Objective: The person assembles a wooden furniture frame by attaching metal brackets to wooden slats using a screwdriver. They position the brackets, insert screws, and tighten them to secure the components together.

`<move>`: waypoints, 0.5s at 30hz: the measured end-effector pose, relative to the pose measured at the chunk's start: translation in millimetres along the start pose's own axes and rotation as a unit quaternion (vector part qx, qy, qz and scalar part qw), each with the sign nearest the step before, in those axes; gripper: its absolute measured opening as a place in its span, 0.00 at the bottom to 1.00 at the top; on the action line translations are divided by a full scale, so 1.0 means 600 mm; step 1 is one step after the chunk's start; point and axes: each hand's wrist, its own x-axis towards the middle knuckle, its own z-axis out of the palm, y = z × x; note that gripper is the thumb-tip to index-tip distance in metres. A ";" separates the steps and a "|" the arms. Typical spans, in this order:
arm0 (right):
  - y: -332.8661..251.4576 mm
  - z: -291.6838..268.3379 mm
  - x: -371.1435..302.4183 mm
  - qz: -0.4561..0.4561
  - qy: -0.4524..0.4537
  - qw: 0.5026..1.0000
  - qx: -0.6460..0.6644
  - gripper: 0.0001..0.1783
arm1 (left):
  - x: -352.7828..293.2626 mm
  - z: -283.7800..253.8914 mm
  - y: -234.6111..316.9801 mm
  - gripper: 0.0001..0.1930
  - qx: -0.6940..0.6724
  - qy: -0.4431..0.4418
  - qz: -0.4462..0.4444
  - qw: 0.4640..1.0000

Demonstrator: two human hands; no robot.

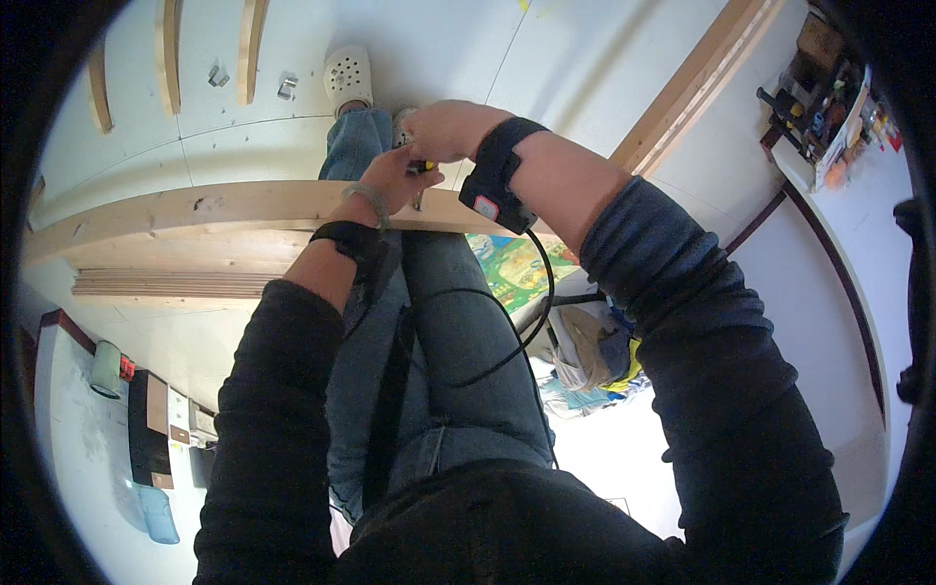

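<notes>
Both hands together above the wooden beam laid across the knees. Left hand gripping a yellow-black tool right at the beam's top edge. Right hand clenched over its upper end, touching the left.

- You have two hands at work: left hand and right hand, both closed around one small yellow-and-black tool.
- You wear two black wrist straps, one on each wrist.
- One long wooden beam lies across your legs.
- Three short wooden slats lie on the floor.
- Two small metal brackets sit between them.
- One white clog shows.
</notes>
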 end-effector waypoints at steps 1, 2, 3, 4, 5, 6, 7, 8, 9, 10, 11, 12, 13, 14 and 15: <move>-0.002 0.001 0.001 -0.013 0.003 1.000 0.018 0.17 | -0.001 -0.006 -0.007 0.16 -0.031 -0.009 0.032 0.999; 0.000 0.001 -0.001 -0.045 0.003 0.998 0.041 0.17 | -0.003 -0.008 -0.012 0.15 -0.055 -0.029 0.039 0.997; -0.001 0.004 -0.005 -0.055 0.014 0.998 0.023 0.16 | -0.005 -0.011 -0.018 0.16 -0.046 -0.015 0.082 0.995; 0.003 0.002 -0.008 -0.082 0.011 0.996 0.016 0.16 | -0.006 -0.016 -0.022 0.16 -0.030 -0.009 0.102 0.994; 0.008 -0.001 -0.012 -0.108 0.018 0.994 0.004 0.15 | -0.006 -0.018 -0.024 0.17 -0.003 -0.002 0.092 0.996; 0.009 -0.001 -0.014 -0.089 0.006 0.996 0.020 0.14 | -0.006 -0.017 -0.023 0.17 0.010 0.010 0.100 0.995; 0.010 0.001 -0.019 -0.077 0.014 0.997 0.020 0.13 | -0.006 -0.015 -0.020 0.18 0.030 0.022 0.078 0.996; 0.012 0.004 -0.023 -0.058 0.040 0.997 0.015 0.13 | -0.003 -0.010 -0.013 0.18 0.051 0.036 0.058 0.996; 0.015 0.006 -0.028 -0.029 0.047 0.998 0.002 0.13 | 0.001 -0.004 -0.005 0.17 0.052 0.046 0.049 0.996; 0.014 0.007 -0.025 0.022 0.028 0.999 0.013 0.13 | 0.001 0.002 0.003 0.17 0.053 0.053 0.041 0.996; 0.013 0.008 -0.025 0.045 0.033 0.998 0.000 0.13 | 0.000 0.007 0.011 0.16 0.046 0.060 0.042 0.996; 0.012 0.010 -0.022 0.063 0.029 0.998 -0.004 0.13 | -0.002 0.008 0.017 0.16 0.056 0.056 0.022 0.997; 0.010 0.011 -0.022 0.086 0.023 0.996 -0.006 0.14 | -0.001 0.007 0.021 0.16 0.059 0.054 0.014 0.997; 0.006 0.007 -0.014 0.100 0.008 0.995 -0.004 0.14 | 0.000 0.005 0.022 0.16 0.067 0.061 -0.003 0.996; 0.003 0.006 -0.009 0.083 0.011 0.996 -0.006 0.13 | -0.001 0.001 0.020 0.16 0.077 0.049 -0.018 0.996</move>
